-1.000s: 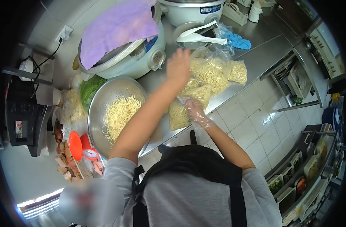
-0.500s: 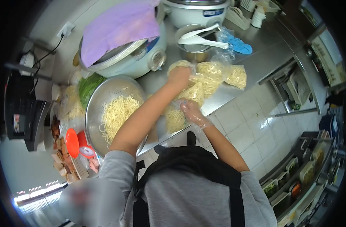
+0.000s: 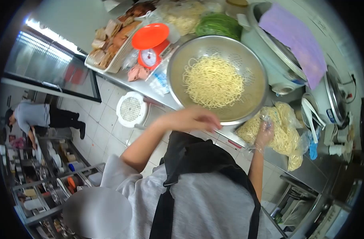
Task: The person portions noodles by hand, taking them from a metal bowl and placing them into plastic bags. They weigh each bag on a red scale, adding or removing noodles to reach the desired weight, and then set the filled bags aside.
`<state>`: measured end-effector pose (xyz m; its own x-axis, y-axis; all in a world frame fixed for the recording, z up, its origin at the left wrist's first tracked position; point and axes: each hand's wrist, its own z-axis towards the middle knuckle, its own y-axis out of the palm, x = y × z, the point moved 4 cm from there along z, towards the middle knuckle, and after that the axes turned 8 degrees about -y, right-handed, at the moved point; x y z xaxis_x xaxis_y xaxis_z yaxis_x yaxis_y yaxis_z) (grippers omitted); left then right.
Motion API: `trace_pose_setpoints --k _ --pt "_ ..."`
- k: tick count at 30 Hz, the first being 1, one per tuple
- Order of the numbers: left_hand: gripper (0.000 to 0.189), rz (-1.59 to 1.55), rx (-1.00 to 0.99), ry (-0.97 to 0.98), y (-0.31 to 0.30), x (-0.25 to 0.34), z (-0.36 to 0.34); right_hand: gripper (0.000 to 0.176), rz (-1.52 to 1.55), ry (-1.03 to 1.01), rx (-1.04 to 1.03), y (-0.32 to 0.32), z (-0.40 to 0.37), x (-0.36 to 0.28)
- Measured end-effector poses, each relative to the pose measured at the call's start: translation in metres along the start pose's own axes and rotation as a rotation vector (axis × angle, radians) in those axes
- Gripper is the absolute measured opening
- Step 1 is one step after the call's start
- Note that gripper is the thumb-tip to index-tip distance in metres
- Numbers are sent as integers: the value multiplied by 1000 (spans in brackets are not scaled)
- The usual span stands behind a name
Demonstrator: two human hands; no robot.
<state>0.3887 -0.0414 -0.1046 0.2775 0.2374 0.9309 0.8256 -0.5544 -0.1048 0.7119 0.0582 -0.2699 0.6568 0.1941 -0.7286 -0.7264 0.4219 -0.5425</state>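
Loose yellow noodles [image 3: 214, 81] lie in a large perforated steel colander [image 3: 257, 59] on the counter. My bare left hand [image 3: 196, 119] is at the colander's near rim, slightly blurred, with its fingers stretched out and nothing in them. To the right of the colander, my right hand [image 3: 265, 133], in a clear plastic glove, is closed on the gathered top of a bag of noodles [image 3: 249, 129]. More bagged noodles [image 3: 284, 137] are heaped just beyond that hand.
An orange scale [image 3: 149, 57], a tray of meat [image 3: 114, 44] and green vegetables [image 3: 218, 26] stand behind and left. Cookers [image 3: 269, 51], a pot with white ladles [image 3: 309, 115] and a blue cloth [image 3: 313, 149] are right. A white stool [image 3: 132, 109] and a co-worker [image 3: 32, 115] are left.
The view has swung left, bringing the colander to the middle. My left hand has left the noodle bags and moved to the colander's near rim. My right hand remains at a bag.
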Motion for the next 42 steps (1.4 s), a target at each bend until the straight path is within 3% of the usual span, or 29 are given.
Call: trace_pose_setpoints --k 2,3,4,5,6,7,10,11,13,17,19,21,23,25,28,31,32,34,36,37,39,42 --pt "24 -5 279 -104 -67 -44 -49 31 -85 -12 -93 -6 1 7" --pt "25 178 559 -203 -106 -68 -77 33 -149 -32 -162 -7 4 19" --pt "27 115 921 -311 -145 -112 -103 35 -213 -51 -231 -5 1 24" --pt "29 321 1262 -192 -191 -172 -122 39 -54 72 -323 -9 -1 15" --pt "30 367 1454 -351 -204 -173 -137 42 105 198 -414 -21 0 -9" --pt "30 494 1494 -375 -217 -186 -136 46 263 329 -503 -32 3 -35" --pt "33 805 1495 -433 -248 -237 -115 57 -90 321 -501 -68 27 -90" --pt "33 821 1533 -360 -254 -240 -111 60 -171 275 -485 -79 38 -100" --pt "31 848 1601 -215 -267 -247 -108 51 -185 74 -259 -99 57 -118" --pt "23 713 1692 -312 -277 -244 -113 37 62 106 -10 -104 66 -164" --pt "23 745 1679 -207 -266 -221 -117 34 170 236 60 -94 45 -202" --pt "23 790 1641 -9 -243 -198 -121 38 323 309 145 -82 26 -186" --pt "25 802 1287 296 -213 -190 -116 42 404 365 293 -60 4 -195" --pt "28 896 929 440 -194 -185 -110 53 388 346 304 -44 -6 -197" --pt "45 1128 778 402 -201 -205 -91 57 476 404 327 -15 -24 -234" --pt "52 1423 674 363 -204 -211 -71 55 587 472 208 10 -35 -260" --pt "55 1438 632 306 -205 -209 -68 48 533 381 197 22 -41 -268" --pt "47 1399 621 403 -212 -212 -63 45 320 351 -124 41 -48 -283" --pt "36 1323 582 471 -218 -216 -58 38 335 337 -202 64 -62 -304" --pt "30 1273 552 483 -223 -220 -58 35 462 338 -124 83 -73 -326" --pt "18 1193 560 494 -231 -215 -63 37 377 332 -351 105 -84 -365" --pt "10 1072 635 473 -233 -179 -66 41 248 71 -878 160 -100 -379"
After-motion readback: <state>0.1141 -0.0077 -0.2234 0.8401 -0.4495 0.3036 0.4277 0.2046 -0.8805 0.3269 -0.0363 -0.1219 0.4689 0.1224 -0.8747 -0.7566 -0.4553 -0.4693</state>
